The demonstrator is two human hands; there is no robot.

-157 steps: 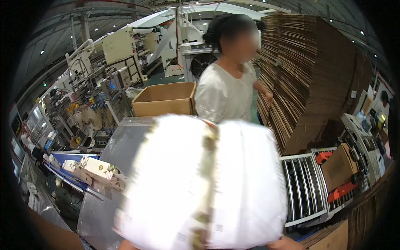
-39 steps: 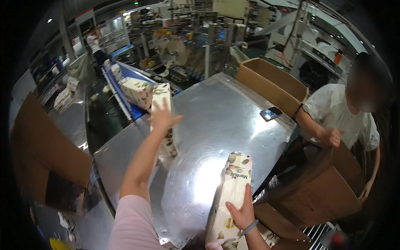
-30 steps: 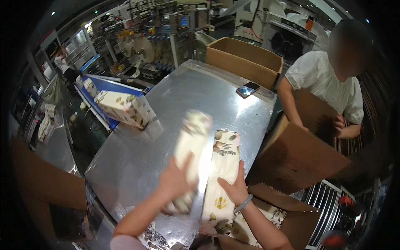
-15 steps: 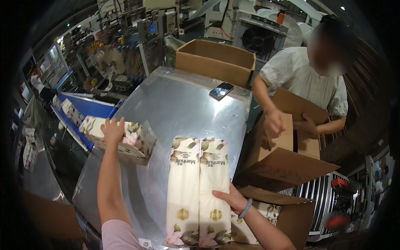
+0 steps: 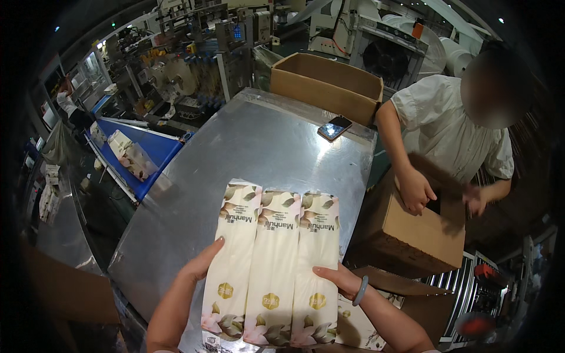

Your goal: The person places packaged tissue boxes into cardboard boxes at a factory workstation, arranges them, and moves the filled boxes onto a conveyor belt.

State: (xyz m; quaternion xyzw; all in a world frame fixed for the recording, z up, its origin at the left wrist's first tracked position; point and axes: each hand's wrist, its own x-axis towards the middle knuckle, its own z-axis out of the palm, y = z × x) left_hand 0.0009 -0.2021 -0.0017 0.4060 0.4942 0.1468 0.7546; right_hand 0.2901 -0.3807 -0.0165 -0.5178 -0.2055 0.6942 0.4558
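Note:
Three long cream tissue packs with floral ends lie side by side in front of me, at the near part of the metal table (image 5: 194, 170). My left hand (image 5: 203, 263) presses on the outer side of the left tissue pack (image 5: 231, 265), thumb on top. On the other side, my right hand (image 5: 344, 281), with a bangle at the wrist, grips the right tissue pack (image 5: 316, 256). Squeezed between them is the middle tissue pack (image 5: 272, 256). Both hands' fingers are partly hidden beside the packs. Under my right forearm, an open carton (image 5: 432, 306) holds more packs.
A co-worker (image 5: 453, 117) at the right has both hands over a cardboard box (image 5: 424, 238). A phone (image 5: 334, 127) lies near the table's far edge, before an open carton (image 5: 323, 85). Tissue packs (image 5: 130, 154) sit on the blue conveyor (image 5: 159, 147) at left. A roller conveyor (image 5: 462, 303) stands lower right.
My left hand has brought a tissue pack from near the blue conveyor to the left of the other two, making three. The co-worker's box flaps have been folded down.

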